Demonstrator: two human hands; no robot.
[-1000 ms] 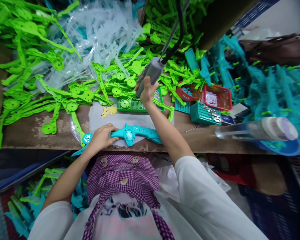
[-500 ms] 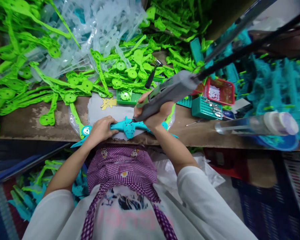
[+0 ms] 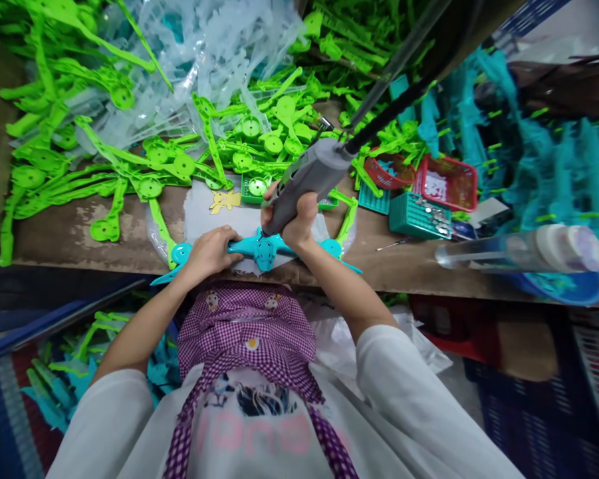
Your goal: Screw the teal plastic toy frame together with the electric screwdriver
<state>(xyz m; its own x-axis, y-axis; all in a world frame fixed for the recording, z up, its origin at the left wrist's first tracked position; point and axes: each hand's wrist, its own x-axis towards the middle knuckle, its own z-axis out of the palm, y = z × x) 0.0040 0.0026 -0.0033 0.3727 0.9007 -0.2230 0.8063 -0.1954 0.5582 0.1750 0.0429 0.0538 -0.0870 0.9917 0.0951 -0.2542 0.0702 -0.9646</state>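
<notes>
Seen from the head camera, a person in a white top and purple checked apron works at a worn brown counter (image 3: 54, 239). The left hand (image 3: 210, 251) lies curled over a teal plastic toy piece (image 3: 264, 249), pressing its left part down onto a pale sheet (image 3: 204, 213) at the counter's near edge. The right hand (image 3: 293, 219) is wrapped tight around a grey powered screwdriver (image 3: 309, 181), held at a slant with its tip down on the middle of the teal piece; a dark cable (image 3: 393, 106) runs up and away from the tool's upper end. A small yellow figure (image 3: 224, 199) is printed on the sheet just beyond the left hand. Behind the hands, a heap of bright green plastic parts (image 3: 154, 166) covers the counter, with clear plastic bags (image 3: 204, 60) piled on top at the far side. To the right stand a small teal basket (image 3: 419, 216) holding screws and a red basket (image 3: 449, 183), near a mass of teal parts (image 3: 543, 166). A clear tube with a white cap (image 3: 523, 249) lies on its side at the right edge.
</notes>
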